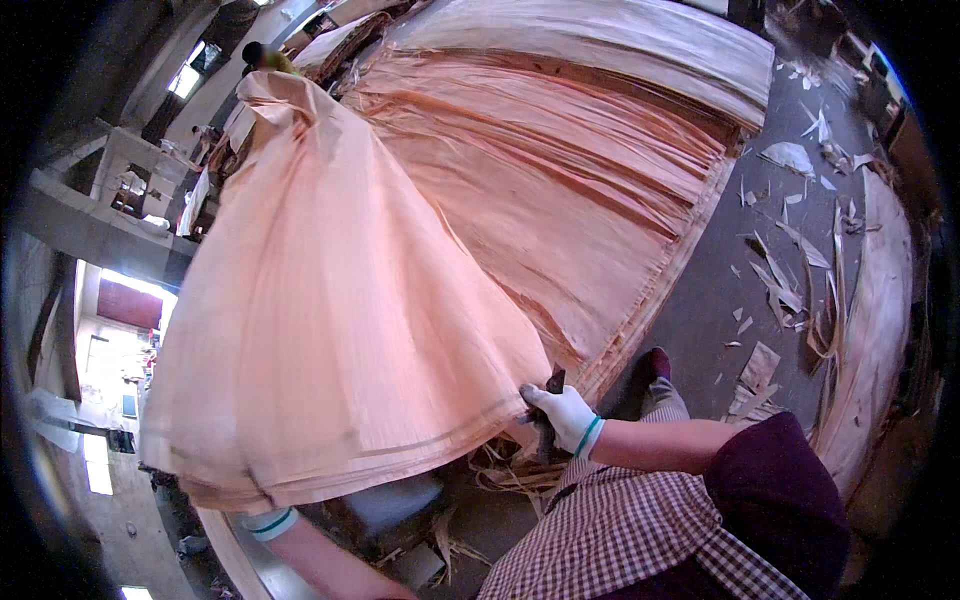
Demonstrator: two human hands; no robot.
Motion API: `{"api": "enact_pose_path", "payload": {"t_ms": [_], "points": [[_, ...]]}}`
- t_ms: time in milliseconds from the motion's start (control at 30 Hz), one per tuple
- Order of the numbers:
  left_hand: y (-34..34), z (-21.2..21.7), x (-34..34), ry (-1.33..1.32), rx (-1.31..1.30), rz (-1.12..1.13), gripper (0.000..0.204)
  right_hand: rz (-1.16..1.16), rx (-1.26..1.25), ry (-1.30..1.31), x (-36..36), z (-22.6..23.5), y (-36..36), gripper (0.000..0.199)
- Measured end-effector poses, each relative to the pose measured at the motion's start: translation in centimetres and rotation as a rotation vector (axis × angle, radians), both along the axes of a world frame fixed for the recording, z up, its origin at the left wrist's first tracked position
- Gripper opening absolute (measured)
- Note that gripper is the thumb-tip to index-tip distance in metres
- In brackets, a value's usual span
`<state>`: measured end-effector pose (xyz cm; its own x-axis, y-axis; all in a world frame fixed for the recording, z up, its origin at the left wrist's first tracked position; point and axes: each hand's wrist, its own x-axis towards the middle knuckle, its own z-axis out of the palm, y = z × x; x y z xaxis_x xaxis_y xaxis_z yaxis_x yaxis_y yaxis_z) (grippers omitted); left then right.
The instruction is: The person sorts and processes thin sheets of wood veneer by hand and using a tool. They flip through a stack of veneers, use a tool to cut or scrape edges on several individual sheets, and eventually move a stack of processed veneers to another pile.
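Note:
A wide, thin, peach-coloured wood veneer sheet (330,330) is raised and billowing in front of me, its near edge blurred. My right hand (565,415), in a white glove with a green-banded cuff, is closed at the sheet's near right corner. A dark, flat, blade-like tool (546,440) is also in that hand, sticking out above and below the fingers. At the sheet's near left edge, my left hand (262,518) grips from below. Only its glove cuff and wrist show well; the sheet covers the fingers. Under the raised sheet lies a stack of similar veneer (520,210).
Another person (262,57) stands at the sheet's far end. Paler veneer (600,40) lies along the stack's far side. Torn veneer scraps (790,270) litter the floor at right, beside a long pale veneer piece (875,310). More strips (510,475) lie near my legs.

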<state>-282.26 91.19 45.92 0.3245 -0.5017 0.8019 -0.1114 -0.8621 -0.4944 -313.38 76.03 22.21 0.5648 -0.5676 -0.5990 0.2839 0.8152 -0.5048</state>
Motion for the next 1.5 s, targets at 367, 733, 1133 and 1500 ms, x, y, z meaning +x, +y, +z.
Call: {"api": "enact_pose_path", "payload": {"t_ms": [367, 733, 1133, 1500], "points": [[3.4, 13.1, -1.3, 0.293, -0.3, -0.913, 0.082, 0.177, 0.253, -0.313, -0.1, 4.9, 1.6, 0.017], [-0.5, 21.9, -3.7, 0.437, -0.424, -0.978, 0.074, 0.097, 0.055, -0.409, -3.7, 15.3, -4.5, 0.013], [-11.7, 18.7, -16.9, 0.704, -0.629, -0.996, 0.066, 0.092, -0.364, -0.513, -18.3, 23.4, -27.8, 0.016], [-25.6, 8.6, -24.2, 1.461, -1.317, -1.405, 0.058, 0.013, -0.781, -0.121, -29.9, 26.1, -52.2, 0.019]]}}
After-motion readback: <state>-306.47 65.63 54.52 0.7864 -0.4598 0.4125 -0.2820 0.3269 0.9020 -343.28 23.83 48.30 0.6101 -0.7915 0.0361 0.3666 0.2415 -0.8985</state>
